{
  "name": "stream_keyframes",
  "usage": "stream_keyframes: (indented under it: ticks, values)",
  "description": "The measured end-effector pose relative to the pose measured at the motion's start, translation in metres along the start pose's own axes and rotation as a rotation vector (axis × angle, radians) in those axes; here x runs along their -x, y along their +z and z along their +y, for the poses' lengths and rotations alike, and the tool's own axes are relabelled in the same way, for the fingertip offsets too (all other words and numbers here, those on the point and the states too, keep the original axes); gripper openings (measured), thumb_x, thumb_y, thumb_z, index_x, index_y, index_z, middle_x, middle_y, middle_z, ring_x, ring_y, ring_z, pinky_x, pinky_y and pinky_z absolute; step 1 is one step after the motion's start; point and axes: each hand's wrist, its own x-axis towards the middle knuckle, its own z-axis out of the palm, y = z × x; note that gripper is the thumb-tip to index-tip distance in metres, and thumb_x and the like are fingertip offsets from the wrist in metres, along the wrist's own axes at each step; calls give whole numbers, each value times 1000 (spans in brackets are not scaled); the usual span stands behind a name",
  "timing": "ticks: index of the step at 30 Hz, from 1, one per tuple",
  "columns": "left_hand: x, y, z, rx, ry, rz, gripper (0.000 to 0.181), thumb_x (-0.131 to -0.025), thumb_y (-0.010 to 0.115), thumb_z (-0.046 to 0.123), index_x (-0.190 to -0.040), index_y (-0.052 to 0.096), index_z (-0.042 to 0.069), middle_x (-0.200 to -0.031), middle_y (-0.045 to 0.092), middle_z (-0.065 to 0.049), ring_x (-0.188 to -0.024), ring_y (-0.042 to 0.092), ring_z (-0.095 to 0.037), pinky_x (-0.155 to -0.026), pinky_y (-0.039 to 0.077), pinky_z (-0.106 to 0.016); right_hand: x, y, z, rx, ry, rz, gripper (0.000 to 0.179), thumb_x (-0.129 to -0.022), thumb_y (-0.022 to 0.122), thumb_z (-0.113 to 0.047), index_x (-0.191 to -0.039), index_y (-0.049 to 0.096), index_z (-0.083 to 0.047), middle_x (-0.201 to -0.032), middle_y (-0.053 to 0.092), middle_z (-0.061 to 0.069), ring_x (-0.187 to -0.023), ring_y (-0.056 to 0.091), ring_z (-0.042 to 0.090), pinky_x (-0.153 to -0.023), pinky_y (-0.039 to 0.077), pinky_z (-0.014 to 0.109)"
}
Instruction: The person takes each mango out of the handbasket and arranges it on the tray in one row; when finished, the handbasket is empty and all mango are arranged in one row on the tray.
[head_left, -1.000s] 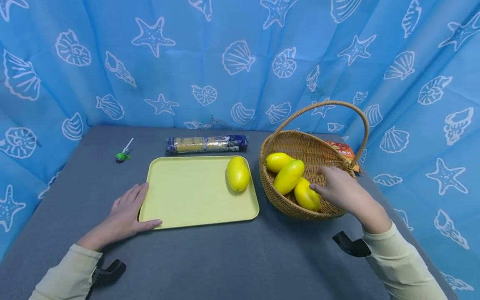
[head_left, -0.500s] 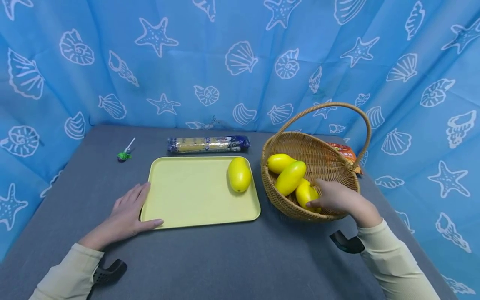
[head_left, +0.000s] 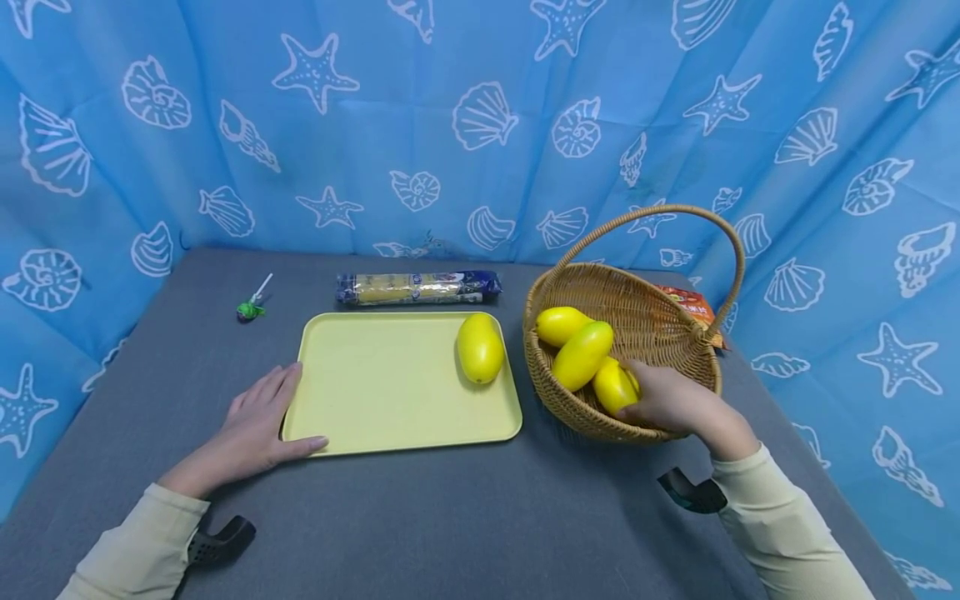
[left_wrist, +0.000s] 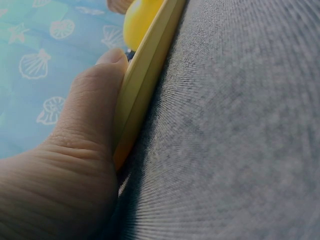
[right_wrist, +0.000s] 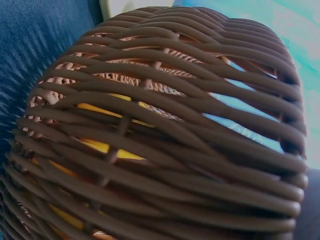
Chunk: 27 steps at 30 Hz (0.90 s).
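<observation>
In the head view my right hand reaches into a wicker basket and grips the mango nearest the front rim, thumb and fingers on its right side. Two more yellow mangoes lie beside it, a greener-tipped mango and a rear mango. My left hand rests on the left edge of a pale yellow tray, fingers extended, thumb over the front corner. A single mango lies at the tray's right end. Basket weave fills most of the right wrist view, hiding the right hand there.
Behind the tray lies a long blue and gold packet. A lollipop in green wrapping is at the back left. An orange-red packet sits partly behind the basket, whose tall handle arches overhead. A blue curtain borders the table.
My right hand has moved down and slightly left onto the front mango in the basket, and its fingers have closed round it. The left hand stays on the tray edge.
</observation>
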Motion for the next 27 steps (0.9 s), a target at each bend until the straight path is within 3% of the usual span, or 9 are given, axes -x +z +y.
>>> stream_keyframes:
  ticks: [9, 27]
  values:
    - [0, 0, 1, 6, -5, -12, 117, -79, 61, 68, -153, 1, 0, -153, 13, -31, -139, 12, -50, -102, 13, -69, 8, -5, 3, 17, 11, -3, 71, -84, 69, -22, -138, 37, 11, -86, 57, 8, -70, 48, 19, -60, 37, 31]
    - [0, -1, 1, -1, -3, 4, 117, -79, 62, 67, -153, 2, 0, -153, 15, -31, -139, 13, -50, -101, 14, -70, 44, -25, 5, 9, 6, 93, 71, -84, 70, -18, -139, 36, 10, -85, 56, 7, -70, 48, 19, -59, 37, 31]
